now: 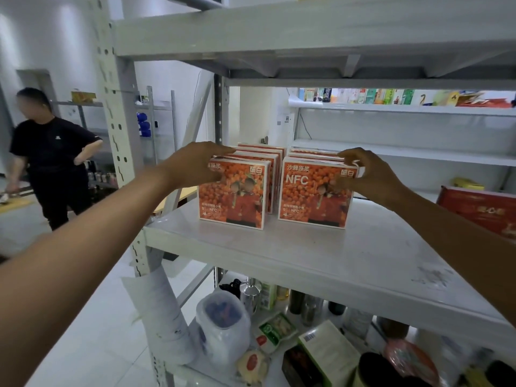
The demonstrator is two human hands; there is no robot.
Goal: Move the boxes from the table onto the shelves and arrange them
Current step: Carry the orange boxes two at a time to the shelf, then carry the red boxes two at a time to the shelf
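Observation:
Two rows of orange boxes stand upright on the white shelf [321, 263], printed with oranges and "NFC". My left hand [195, 163] grips the top left corner of the front box of the left row [237, 199], fingers over its top edge, thumb on its face. My right hand [365, 174] grips the top right corner of the front box of the right row [310, 199] the same way. Several more boxes stand behind each front one, mostly hidden.
A red box [483, 210] lies on the same shelf at the right. The shelf below holds a plastic jar [223, 322], bottles and food packs. The shelf post [117, 115] rises at left. A person in black [53, 160] stands on the floor at far left.

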